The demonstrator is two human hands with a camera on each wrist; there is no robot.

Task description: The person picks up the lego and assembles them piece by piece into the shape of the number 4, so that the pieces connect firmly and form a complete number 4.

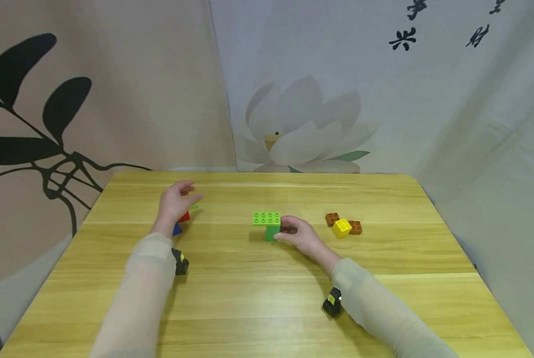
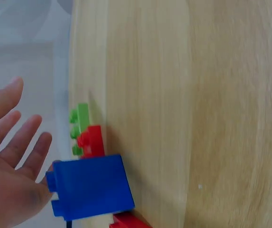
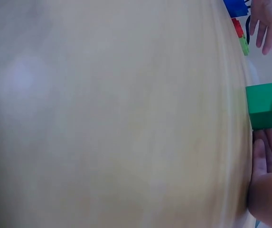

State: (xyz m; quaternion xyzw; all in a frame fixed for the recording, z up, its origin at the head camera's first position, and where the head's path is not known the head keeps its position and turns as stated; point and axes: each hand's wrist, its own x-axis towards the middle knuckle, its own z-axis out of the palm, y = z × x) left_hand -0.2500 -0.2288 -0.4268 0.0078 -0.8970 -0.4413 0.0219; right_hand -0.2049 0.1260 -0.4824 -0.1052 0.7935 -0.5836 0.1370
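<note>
In the head view my right hand holds a dark green toy brick by its right side, thumb in front and fingers behind. A lime green studded brick sits across the top of that brick and overhangs to the left. The right wrist view shows my thumb on the dark green brick. My left hand hovers at the left over a blue brick, a red brick and a lime green brick. Its fingers are spread loosely with nothing between them.
Right of my right hand lie a yellow brick and two brown bricks, one behind and one beside it. Another red brick shows by the blue one. The wooden table ends at a hanging cloth.
</note>
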